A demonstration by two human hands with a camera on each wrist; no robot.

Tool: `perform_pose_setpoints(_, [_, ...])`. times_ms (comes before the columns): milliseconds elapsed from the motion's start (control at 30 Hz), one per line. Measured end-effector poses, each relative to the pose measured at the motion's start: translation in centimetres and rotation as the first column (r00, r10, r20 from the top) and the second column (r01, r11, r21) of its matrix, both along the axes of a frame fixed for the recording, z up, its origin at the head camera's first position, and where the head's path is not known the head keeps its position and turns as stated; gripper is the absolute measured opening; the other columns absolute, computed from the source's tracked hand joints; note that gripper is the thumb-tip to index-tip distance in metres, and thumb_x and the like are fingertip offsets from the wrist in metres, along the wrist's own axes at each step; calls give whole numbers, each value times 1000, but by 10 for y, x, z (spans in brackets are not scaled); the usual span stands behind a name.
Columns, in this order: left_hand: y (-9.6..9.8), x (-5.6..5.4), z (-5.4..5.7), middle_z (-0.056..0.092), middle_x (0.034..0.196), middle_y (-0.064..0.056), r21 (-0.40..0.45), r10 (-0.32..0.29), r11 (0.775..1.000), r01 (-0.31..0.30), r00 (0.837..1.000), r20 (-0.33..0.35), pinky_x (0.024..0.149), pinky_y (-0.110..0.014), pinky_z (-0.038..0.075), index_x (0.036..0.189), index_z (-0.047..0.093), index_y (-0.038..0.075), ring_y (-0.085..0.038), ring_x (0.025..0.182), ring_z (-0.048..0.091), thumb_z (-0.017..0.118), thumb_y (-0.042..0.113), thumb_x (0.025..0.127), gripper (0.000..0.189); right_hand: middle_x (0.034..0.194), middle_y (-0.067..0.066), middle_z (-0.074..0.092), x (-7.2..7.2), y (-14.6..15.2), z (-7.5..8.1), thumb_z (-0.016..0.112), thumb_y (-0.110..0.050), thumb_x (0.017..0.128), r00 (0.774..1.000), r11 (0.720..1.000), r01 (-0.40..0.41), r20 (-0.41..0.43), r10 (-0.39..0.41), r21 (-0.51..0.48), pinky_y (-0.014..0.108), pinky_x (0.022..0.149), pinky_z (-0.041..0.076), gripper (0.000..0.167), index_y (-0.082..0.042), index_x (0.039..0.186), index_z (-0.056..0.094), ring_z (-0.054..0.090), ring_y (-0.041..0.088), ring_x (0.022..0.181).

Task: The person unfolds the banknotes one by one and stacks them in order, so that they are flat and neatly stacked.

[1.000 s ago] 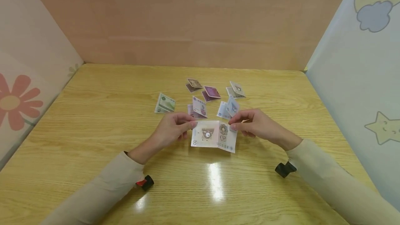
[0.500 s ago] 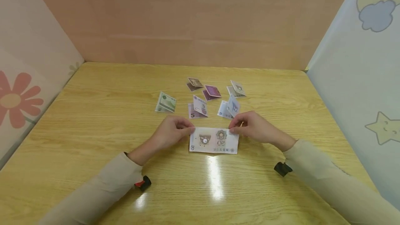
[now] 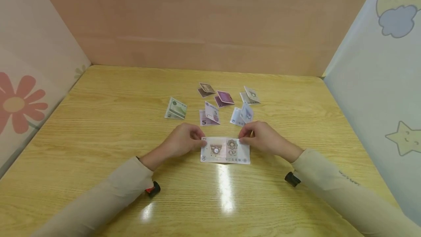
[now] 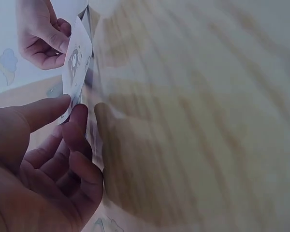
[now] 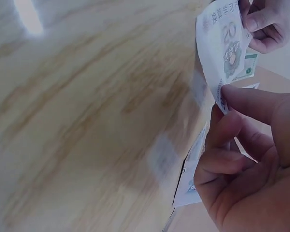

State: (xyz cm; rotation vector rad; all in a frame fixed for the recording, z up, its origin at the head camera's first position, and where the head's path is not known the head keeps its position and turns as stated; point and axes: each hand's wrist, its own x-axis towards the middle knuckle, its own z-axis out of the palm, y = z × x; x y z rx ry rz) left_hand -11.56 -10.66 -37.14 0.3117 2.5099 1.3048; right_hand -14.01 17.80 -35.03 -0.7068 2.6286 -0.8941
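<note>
Near the middle of the desk [image 3: 115, 127], a creased 20 note [image 3: 225, 153] spans the left hand [image 3: 182, 142] and right hand [image 3: 265, 139], fingers pinching its far edge at either end. It should handle as light, thin paper, easily creased; the corners suit best. No container shows; six folded notes [image 3: 210, 114] sit beyond.

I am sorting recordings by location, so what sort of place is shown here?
Probably a small indoor booth: a wood-grain table, a plain back wall, and side walls with cartoon pictures.
</note>
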Motion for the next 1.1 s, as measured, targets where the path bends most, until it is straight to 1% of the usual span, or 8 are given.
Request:
perform_pose_setpoints(100, [2,-1,1,64,78,1,-56,-2,998,1,1000,-27,61,-28,46,87,71,12,-15,69,56,81,16,87,11,79,-3,63,1,-1,-1,75,-6,89,1000,1000,4,-13,-3,22,28,64,45,6,-10,85,71,53,15,71])
perform_pose_setpoints(200, [4,-2,3,64,78,2,-101,-2,995,-2,999,-39,63,-29,45,86,70,13,-15,71,56,81,17,87,11,78,-4,63,2,-3,-2,76,-7,89,1000,999,13,-24,-11,52,28,64,45,7,-10,85,71,54,14,71])
perform_pose_setpoints(467, [5,-2,4,62,74,4,-191,-34,981,18,996,-82,61,-29,43,86,70,15,-14,67,54,82,20,86,13,78,-3,63,4,-4,-6,75,-8,90,1000,996,23,-20,-21,90,29,65,46,7,-12,86,70,54,13,72])
perform_pose_setpoints(667, [6,-3,4,61,72,5,-222,-54,975,28,992,-110,61,-29,43,84,69,15,-13,65,54,83,19,84,15,77,-3,61,4,-5,-4,76,-10,91,999,989,35,-29,-31,142,30,64,46,8,-13,86,70,54,14,70])
perform_pose_setpoints(933, [8,-2,7,60,76,3,-248,-62,968,31,991,-117,62,-30,43,93,69,14,-14,67,54,84,18,84,18,76,-3,60,3,-5,-4,76,-13,91,999,984,42,-27,-38,174,31,63,45,9,-14,86,69,52,14,70])
perform_pose_setpoints(1100, [8,-2,6,60,78,3,-250,-60,968,29,991,-117,64,-31,44,95,69,14,-15,69,54,84,18,83,19,76,-3,59,3,-4,-4,76,-15,92,999,982,45,-25,-41,182,31,63,44,9,-14,87,69,52,15,70])
